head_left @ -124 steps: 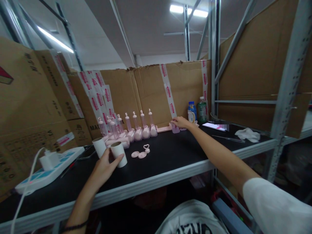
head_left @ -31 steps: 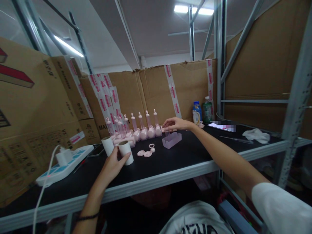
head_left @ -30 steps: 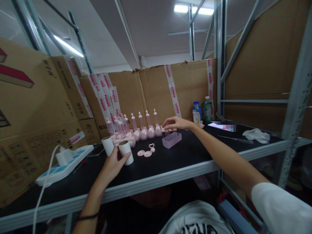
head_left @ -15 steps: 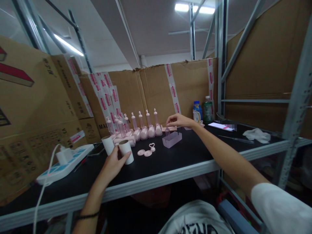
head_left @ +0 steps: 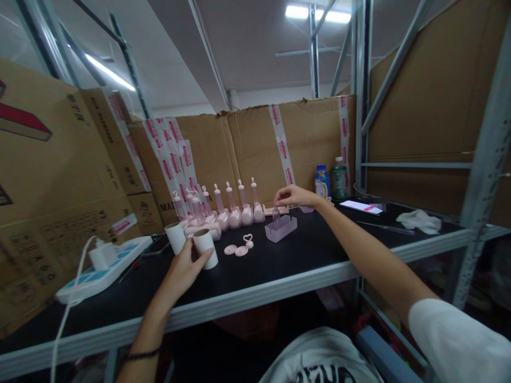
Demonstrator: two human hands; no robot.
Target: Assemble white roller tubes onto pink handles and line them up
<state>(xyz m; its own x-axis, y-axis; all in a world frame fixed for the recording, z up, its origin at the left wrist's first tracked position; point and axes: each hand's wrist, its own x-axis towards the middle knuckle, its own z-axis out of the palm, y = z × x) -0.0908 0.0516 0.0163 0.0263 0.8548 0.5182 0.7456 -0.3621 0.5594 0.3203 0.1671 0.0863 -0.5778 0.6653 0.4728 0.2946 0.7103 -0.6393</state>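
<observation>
Right hand (head_left: 295, 196) rose slightly, apparently pinching a translucent tube (head_left: 276, 215), best kept upright, at a lilac holder (head_left: 284, 230) while the left hand (head_left: 182, 272) gripped a white roll (head_left: 205, 244).

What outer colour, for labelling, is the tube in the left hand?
The tube is white outside; head view.

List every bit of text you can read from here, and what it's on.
"MA": back cardboard panel; the rest is hidden behind the pink parts.
"V3": left carton, sideways.
Too small or blurred: other carton characters, red tape print, blue-capped bottle, lit phone.
Shirt: lettering cut off.
White tube, lavender holder: none legible.
</observation>
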